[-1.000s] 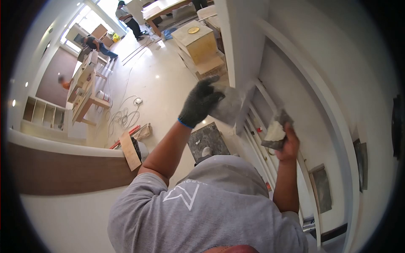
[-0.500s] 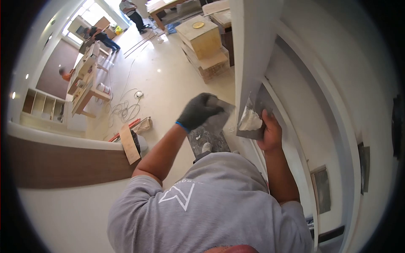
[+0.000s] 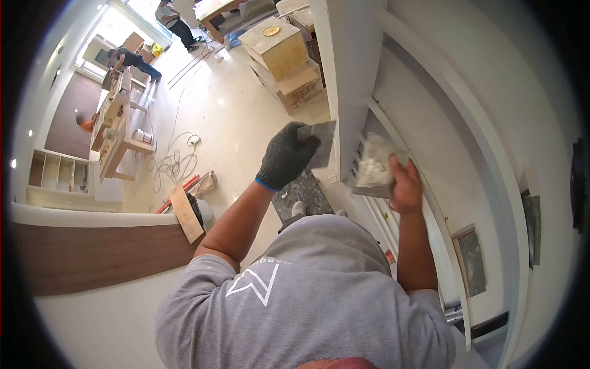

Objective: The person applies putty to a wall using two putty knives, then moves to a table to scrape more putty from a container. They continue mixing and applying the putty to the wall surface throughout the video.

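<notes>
Head view: the dark-gloved left hand (image 3: 286, 158) grips a rectangular grey blade (image 3: 323, 142). Rightward, apart, the bare right hand (image 3: 407, 189) clamps a grey plate (image 3: 376, 191) bearing white paste (image 3: 373, 165).

More white paste (image 3: 375, 165) shows on the plate (image 3: 373, 190) — and the blade (image 3: 323, 145) has moved higher in view.

Grey short-sleeved T-shirt (image 3: 307, 295) on you, white angular logo (image 3: 258, 286) on chest. Dark knit glove (image 3: 279, 163), blue cuff edge (image 3: 265, 185), left hand (image 3: 289, 150) only.
</notes>
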{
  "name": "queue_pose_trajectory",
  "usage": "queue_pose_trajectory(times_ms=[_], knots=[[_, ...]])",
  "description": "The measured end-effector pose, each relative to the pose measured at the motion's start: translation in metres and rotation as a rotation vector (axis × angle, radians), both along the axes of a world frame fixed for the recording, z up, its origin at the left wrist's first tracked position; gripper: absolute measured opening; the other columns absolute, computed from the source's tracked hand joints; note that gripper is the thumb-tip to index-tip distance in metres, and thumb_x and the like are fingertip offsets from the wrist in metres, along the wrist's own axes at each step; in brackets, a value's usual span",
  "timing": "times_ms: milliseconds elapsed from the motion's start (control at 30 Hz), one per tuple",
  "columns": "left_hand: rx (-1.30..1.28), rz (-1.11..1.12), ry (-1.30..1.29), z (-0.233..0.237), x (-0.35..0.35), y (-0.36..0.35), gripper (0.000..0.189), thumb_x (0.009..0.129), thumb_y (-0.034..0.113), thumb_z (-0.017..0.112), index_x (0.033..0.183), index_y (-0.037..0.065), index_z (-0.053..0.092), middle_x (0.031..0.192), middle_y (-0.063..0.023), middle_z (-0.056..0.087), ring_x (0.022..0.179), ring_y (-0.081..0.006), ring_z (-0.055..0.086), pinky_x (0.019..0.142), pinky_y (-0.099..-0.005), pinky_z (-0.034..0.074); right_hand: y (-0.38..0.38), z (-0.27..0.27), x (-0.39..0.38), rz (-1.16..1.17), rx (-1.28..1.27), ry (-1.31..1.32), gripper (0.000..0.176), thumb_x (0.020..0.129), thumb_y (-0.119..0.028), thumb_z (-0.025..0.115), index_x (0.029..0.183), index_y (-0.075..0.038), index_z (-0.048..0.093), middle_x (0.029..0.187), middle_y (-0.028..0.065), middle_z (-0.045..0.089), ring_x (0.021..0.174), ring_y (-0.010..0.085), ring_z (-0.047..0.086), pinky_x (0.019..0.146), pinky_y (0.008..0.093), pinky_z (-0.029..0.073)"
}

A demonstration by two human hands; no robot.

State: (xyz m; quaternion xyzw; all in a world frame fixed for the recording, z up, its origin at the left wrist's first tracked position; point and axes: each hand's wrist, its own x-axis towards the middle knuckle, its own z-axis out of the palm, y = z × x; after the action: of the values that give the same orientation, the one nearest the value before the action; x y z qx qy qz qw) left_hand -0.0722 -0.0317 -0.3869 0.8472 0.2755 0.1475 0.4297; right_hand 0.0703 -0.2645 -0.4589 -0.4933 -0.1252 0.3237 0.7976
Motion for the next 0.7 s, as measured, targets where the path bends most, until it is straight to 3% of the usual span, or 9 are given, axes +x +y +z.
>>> queue_pose_trajectory(times_ms=[67,167,300,400,500,600,700], knots=[[-0.013,0.062,-0.027,-0.026,0.009,0.009,0.026,0.083,0.021,0.066,0.101,0.002,0.064,0.092,-0.0197,0.067,0.088,-0.0364,0.064,0.079,-0.0411,0.051,-0.028,0.016,0.012,-0.132,-0.019,0.011,0.029,0.097,-0.018,0.057,0.123,-0.003,0.057,0.115,0.0068,0.065,0.103,0.0172,0.062,0.092,0.0317,0.048],[0.317,-0.141,-0.216,-0.057,0.022,0.016,0.021,0.083,0.017,0.065,0.1,0.004,0.065,0.091,-0.0177,0.066,0.088,-0.0381,0.062,0.08,-0.0431,0.05,-0.067,0.019,0.038,-0.253,0.064,-0.068,0.033,0.095,-0.02,0.061,0.123,-0.002,0.056,0.114,0.0078,0.065,0.103,0.0183,0.063,0.091,0.0327,0.049],[0.522,-0.069,-0.084,-0.072,0.046,0.026,0.018,0.086,0.019,0.066,0.096,0.005,0.068,0.092,-0.016,0.064,0.086,-0.0328,0.063,0.075,-0.0377,0.051,-0.075,0.025,0.047,-0.367,0.132,-0.048,0.029,0.095,-0.017,0.061,0.119,-0.002,0.059,0.113,0.0076,0.065,0.101,0.0175,0.063,0.091,0.0321,0.05],[0.532,-0.094,-0.072,-0.081,0.059,0.037,0.019,0.087,0.023,0.063,0.096,0.006,0.068,0.091,-0.016,0.065,0.087,-0.0343,0.063,0.075,-0.0406,0.051,-0.077,0.006,0.052,-0.337,0.057,-0.081,0.034,0.096,-0.02,0.06,0.123,-0.001,0.056,0.118,0.0074,0.063,0.107,0.0178,0.06,0.094,0.0329,0.047],[0.228,-0.021,-0.15,-0.081,0.067,0.036,0.019,0.088,0.024,0.062,0.094,0.007,0.068,0.09,-0.0166,0.065,0.087,-0.0364,0.062,0.075,-0.0433,0.051,-0.076,0.003,0.054,-0.301,0.035,-0.108,0.029,0.096,-0.016,0.06,0.12,-0.001,0.057,0.113,0.0069,0.064,0.105,0.0164,0.061,0.093,0.0308,0.047],[0.755,-0.18,-0.035,-0.092,0.061,0.049,0.021,0.089,0.023,0.058,0.095,0.005,0.067,0.093,-0.0211,0.064,0.088,-0.0395,0.061,0.075,-0.0445,0.05,-0.072,0.01,0.051,-0.291,0.02,-0.117,0.024,0.095,-0.014,0.061,0.115,-0.002,0.06,0.108,0.0042,0.066,0.101,0.0129,0.061,0.09,0.0276,0.047],[0.455,-0.06,-0.002,-0.089,0.054,0.033,0.017,0.086,0.019,0.063,0.095,0.006,0.068,0.094,-0.0173,0.066,0.089,-0.0352,0.063,0.076,-0.0419,0.052,-0.071,0.013,0.051,-0.266,-0.019,-0.163,0.028,0.096,-0.02,0.061,0.116,-0.001,0.061,0.112,0.0047,0.065,0.104,0.0121,0.058,0.095,0.0286,0.042]])
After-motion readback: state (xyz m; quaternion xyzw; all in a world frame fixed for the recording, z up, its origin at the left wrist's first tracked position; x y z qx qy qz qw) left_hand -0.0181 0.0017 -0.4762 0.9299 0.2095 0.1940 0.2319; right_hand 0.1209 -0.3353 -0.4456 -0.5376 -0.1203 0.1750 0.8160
